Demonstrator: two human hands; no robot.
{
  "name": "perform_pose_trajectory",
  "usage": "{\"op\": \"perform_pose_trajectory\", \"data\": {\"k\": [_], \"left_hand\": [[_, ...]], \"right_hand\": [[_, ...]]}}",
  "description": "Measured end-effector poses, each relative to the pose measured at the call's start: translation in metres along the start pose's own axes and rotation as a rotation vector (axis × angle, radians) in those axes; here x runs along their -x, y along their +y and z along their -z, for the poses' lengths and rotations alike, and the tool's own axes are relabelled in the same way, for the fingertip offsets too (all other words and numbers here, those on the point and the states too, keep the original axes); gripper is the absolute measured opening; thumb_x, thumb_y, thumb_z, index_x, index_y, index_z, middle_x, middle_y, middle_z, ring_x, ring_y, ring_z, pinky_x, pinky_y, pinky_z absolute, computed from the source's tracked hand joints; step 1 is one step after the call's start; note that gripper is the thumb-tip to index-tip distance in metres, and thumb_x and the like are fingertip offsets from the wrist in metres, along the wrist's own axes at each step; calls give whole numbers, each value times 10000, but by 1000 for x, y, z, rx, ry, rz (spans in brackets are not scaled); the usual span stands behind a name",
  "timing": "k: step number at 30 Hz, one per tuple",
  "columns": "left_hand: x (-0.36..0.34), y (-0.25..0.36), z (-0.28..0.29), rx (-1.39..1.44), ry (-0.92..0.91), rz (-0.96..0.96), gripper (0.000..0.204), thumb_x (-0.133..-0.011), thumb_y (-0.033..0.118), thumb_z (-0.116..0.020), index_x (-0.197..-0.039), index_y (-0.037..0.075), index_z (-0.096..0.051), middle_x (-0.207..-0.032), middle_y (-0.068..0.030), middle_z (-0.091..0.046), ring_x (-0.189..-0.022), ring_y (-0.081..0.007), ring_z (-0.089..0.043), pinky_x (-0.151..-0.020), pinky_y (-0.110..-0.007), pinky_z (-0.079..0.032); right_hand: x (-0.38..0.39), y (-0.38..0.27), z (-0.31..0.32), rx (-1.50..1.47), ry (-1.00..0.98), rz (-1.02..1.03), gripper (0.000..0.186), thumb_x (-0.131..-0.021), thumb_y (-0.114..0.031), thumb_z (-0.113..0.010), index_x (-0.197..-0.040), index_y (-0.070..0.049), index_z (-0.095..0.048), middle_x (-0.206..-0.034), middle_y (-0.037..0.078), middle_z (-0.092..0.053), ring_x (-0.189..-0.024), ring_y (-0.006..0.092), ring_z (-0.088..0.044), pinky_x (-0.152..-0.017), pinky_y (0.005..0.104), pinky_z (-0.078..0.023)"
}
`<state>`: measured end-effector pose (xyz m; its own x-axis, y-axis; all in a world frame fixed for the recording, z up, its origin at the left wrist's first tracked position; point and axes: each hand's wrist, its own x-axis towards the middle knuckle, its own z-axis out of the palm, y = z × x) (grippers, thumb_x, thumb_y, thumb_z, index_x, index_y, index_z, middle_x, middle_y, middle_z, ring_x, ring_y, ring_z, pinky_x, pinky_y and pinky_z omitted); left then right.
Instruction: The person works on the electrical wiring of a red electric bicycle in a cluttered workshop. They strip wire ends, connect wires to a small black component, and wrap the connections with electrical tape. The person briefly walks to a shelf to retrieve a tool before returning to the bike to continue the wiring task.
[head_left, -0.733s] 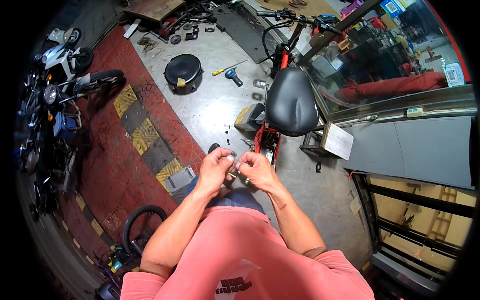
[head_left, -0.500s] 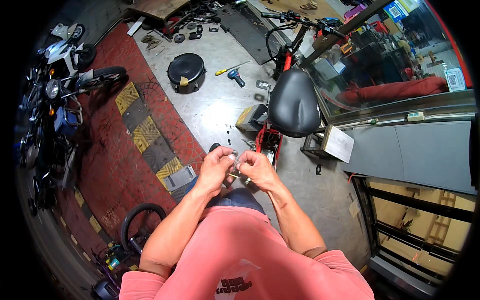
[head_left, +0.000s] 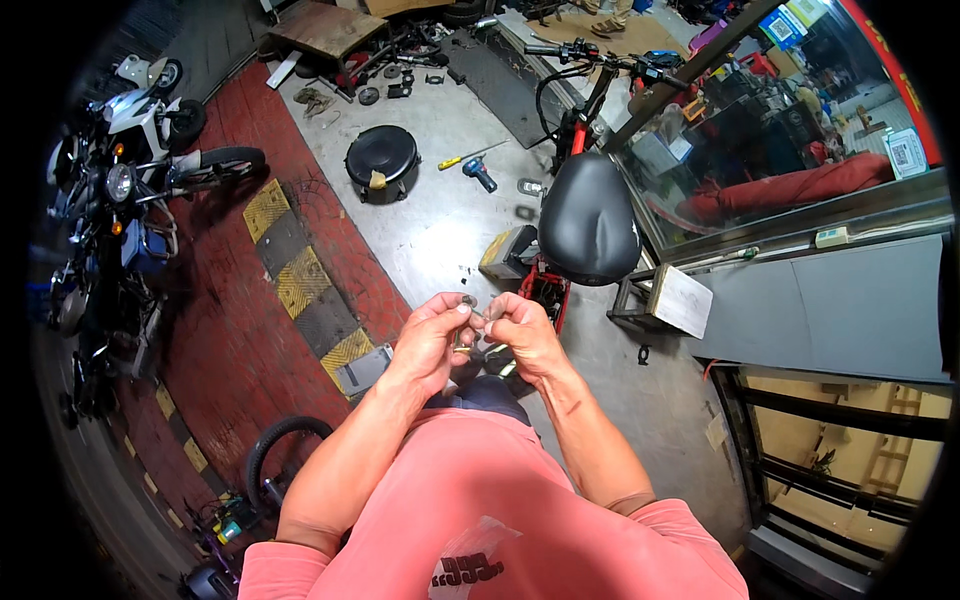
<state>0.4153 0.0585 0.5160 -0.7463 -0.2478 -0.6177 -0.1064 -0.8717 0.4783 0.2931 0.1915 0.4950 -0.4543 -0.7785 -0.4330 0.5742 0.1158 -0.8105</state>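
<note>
In front of my waist both hands are raised with fingertips nearly meeting. My left hand [head_left: 432,340] pinches a small dark metal piece [head_left: 469,300] at its fingertips; its exact kind is too small to tell. Something thin and yellowish [head_left: 462,349] shows by the lower fingers of that hand. My right hand [head_left: 522,332] is closed too, thumb and fingers pressed together right beside the metal piece. Whether it grips the same piece or another is hidden by the fingers. Just beyond the hands stands a red bike with a black seat [head_left: 588,220], its lower frame [head_left: 548,292] partly exposed.
A round black stool [head_left: 382,155], a yellow-handled screwdriver [head_left: 455,161] and a blue power drill [head_left: 479,176] are ahead on the grey floor. A white-topped stand [head_left: 682,300] is at right, below a glass window. Parked motorcycles [head_left: 120,185] line the left; a low wooden table [head_left: 330,32] stands far off.
The view has shifted a little, so the stool, tools and bike appear slightly lower and to the right. My hands stay together, fingers shifted slightly around the small piece.
</note>
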Motion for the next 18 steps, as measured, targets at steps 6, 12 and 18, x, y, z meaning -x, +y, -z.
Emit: {"op": "perform_pose_trajectory", "data": {"k": [6, 12, 18], "left_hand": [[-1, 5, -28, -5, 39, 91, 88, -1015, 162, -539, -1098, 134, -550, -943, -19, -660, -750, -114, -608, -534, -268, -409], [-18, -7, -36, -34, 6, 186, 148, -978, 169, -571, -1120, 144, -540, -923, 9, -594, -787, -131, -590, -569, -288, -390], [-29, 6, -47, -129, 24, 200, 195, -973, 167, -582, -1161, 126, -548, -986, -26, -578, -772, -162, -558, -574, -301, -394]], "right_hand": [[21, -20, 1, 339, 260, 363, 123, -858, -29, -640, -980, -13, -634, -872, -3, -633, -740, 55, -555, -674, 222, -454], [42, -39, 1, 655, 241, 311, 138, -868, -70, -626, -924, 23, -712, -809, 67, -705, -655, 84, -583, -593, 267, -470], [26, -26, 15, 373, 147, 131, 216, -932, -169, -665, -1012, 19, -736, -830, 36, -712, -710, 92, -611, -614, 271, -471]]}}
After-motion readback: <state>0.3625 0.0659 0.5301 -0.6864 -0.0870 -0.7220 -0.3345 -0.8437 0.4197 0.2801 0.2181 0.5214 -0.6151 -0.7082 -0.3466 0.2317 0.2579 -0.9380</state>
